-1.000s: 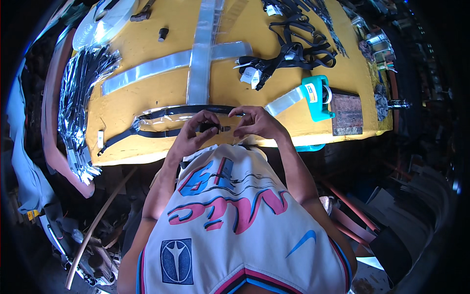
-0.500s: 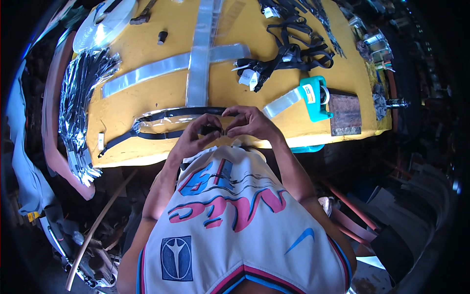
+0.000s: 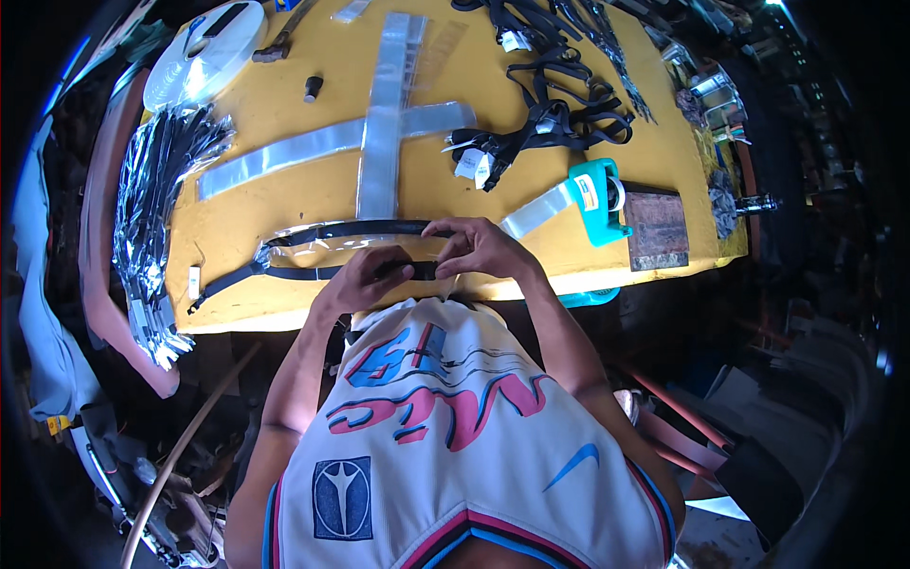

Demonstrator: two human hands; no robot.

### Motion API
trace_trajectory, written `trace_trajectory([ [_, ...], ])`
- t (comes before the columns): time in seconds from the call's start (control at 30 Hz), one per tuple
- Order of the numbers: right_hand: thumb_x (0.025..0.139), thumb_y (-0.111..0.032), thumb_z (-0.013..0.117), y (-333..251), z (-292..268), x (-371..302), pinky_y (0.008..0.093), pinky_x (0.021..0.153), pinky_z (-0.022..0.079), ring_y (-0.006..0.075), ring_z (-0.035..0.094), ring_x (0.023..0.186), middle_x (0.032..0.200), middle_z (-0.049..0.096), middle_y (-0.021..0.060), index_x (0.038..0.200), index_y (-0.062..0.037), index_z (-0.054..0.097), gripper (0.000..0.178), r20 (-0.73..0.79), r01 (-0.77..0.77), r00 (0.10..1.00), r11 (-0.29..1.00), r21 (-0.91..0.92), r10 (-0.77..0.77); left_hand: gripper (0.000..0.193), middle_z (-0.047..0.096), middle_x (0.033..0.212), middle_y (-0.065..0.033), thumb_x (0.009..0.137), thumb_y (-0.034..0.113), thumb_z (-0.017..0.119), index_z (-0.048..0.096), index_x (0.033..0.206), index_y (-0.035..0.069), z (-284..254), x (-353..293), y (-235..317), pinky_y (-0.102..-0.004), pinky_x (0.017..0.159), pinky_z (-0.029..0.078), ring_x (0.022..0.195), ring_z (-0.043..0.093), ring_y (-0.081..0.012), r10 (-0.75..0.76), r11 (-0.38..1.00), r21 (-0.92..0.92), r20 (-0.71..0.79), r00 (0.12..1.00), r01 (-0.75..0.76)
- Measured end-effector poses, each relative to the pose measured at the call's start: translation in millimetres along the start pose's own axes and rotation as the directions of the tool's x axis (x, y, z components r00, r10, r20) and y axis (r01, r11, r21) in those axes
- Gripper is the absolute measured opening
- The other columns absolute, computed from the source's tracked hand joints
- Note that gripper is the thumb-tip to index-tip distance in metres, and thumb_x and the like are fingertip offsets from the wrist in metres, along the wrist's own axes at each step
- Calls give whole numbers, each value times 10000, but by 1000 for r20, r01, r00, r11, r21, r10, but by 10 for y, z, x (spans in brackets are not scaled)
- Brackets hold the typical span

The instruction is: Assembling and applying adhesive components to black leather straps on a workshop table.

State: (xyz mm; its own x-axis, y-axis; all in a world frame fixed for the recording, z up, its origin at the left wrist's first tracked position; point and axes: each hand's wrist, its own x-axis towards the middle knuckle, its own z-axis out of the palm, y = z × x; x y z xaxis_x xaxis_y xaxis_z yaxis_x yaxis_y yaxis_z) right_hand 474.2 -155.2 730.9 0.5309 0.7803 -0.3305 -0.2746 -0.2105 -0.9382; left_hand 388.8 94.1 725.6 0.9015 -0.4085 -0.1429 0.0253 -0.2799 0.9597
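A black strap (image 3: pixel 360 229) lies in a long loop at the table's near edge, its upper band beside a clear plastic sleeve and its joined tail reaching left. My left hand (image 3: pixel 372 277) is curled closed around the loop's lower band, close to my shirt. Just to its right, my right hand (image 3: pixel 482 250) is closed on the loop's right end, forefinger by the upper band and thumb at the lower band. The fingers hide what exactly is pinched there. Beyond my hands, clear flat plastic sleeves (image 3: pixel 381 142) cross on the table.
On the yellow table (image 3: pixel 275 114) stands a teal tape dispenser (image 3: pixel 595 211), a dark metal plate (image 3: pixel 657 230) at its right. Black straps with white tags (image 3: pixel 559 119) are heaped farther back. At left lie plastic-wrapped straps (image 3: pixel 156 209), a white reel (image 3: pixel 204 62) and a hammer (image 3: pixel 275 47).
My hands have drawn slightly apart: the left has moved down and left, the right a little lower. More of the strap's lower band shows between them. The view has shifted slightly.
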Motion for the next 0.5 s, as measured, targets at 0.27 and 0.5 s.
trace_trajectory([
  [0.27, 753, -26, 835, -18, 161, 125, 272, 796, 501, 92, 672, 812, 887, 742, 78, 1293, -26, 568, 602, 74, 54, 996, 998, 39, -57, 217, 573, 777, -79, 986, 197, 586, 633, 965, -14, 45, -40, -56, -317, 649, 415, 718, 514, -157, 124, 992, -22, 0, 992, -124],
  [0.5, 751, -45, 837, -61, 133, 75, 245, 717, 502, 87, 646, 727, 849, 729, 69, 1331, -26, 527, 658, 27, 16, 1000, 1000, -26, -16, 230, 594, 753, -145, 952, 211, 573, 597, 906, -13, -122, -187, -136, -375, 656, 444, 699, 592, -257, -32, 999, 39, -47, 998, 33],
])
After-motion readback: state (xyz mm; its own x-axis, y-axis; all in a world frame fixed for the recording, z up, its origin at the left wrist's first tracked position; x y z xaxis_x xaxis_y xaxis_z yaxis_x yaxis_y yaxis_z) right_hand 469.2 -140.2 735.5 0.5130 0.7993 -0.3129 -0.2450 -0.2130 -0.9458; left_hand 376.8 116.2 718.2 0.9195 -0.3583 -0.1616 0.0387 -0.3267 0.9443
